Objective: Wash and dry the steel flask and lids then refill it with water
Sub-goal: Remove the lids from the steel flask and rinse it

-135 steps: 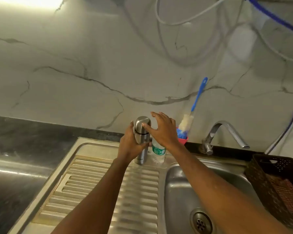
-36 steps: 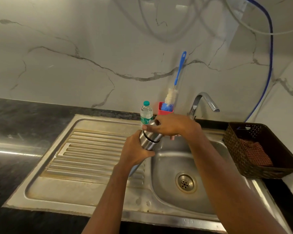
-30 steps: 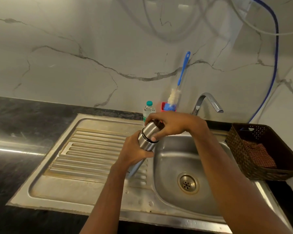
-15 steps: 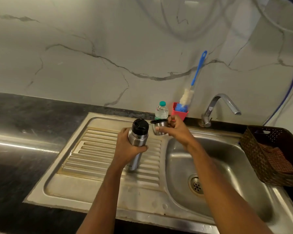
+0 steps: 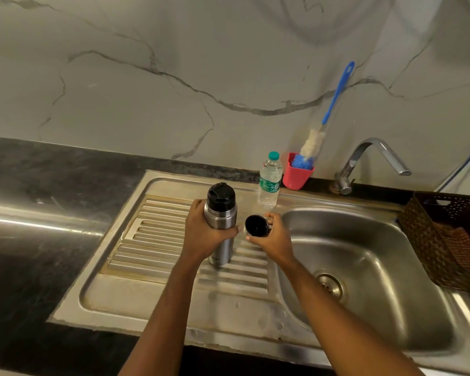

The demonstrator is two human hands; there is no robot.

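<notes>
The steel flask (image 5: 221, 222) stands upright on the ribbed drainboard (image 5: 160, 240), its black inner lid (image 5: 221, 195) still on top. My left hand (image 5: 201, 234) grips the flask's body from the left. My right hand (image 5: 272, 236) holds the steel outer cap (image 5: 256, 226) just right of the flask, low over the drainboard, its dark inside facing up towards me.
A small plastic water bottle (image 5: 269, 180) stands behind the flask. A red cup (image 5: 296, 176) holding a blue-handled bottle brush (image 5: 334, 104) sits by the wall. The tap (image 5: 369, 161) arches over the sink basin (image 5: 364, 256). A brown basket (image 5: 451, 237) with a cloth sits at the right.
My right hand has twisted the outer cap off the flask and lowered it beside the flask. The flask has gone from tilted over the sink to upright on the drainboard.
</notes>
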